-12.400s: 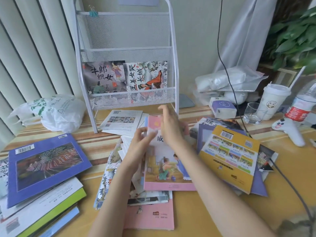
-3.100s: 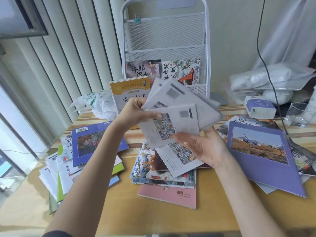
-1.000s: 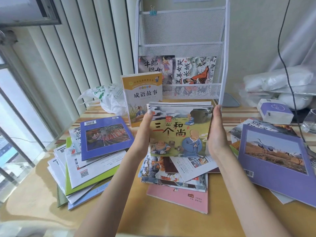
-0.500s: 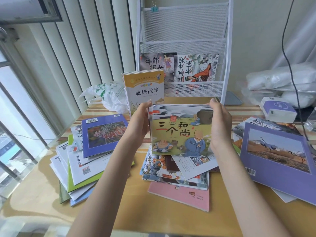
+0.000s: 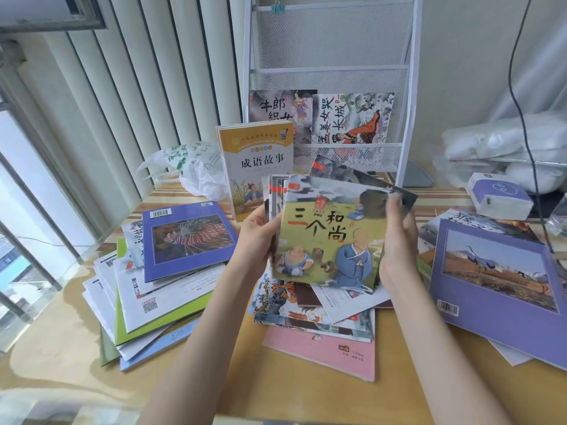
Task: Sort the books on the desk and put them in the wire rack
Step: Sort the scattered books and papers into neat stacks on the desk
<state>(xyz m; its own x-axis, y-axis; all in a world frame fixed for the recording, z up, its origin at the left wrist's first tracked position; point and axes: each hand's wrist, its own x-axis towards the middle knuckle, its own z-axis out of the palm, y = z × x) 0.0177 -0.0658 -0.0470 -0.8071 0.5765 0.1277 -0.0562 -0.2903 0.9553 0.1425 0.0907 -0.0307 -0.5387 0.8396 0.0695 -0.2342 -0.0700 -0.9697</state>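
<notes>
Hands grip our fanned sheaf of thin glossy picture booklets [image 5: 328, 237] above the counter, left hand [image 5: 256, 240] and right hand [image 5: 397, 243] at opposite edges; we judge them light, floppy, slippery, best squared first.

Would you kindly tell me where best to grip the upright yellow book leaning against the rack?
Pinch the yellow book by its free top edge, coming from above: it stands upright against the wire rack, and the held booklets hide its lower part.
</notes>
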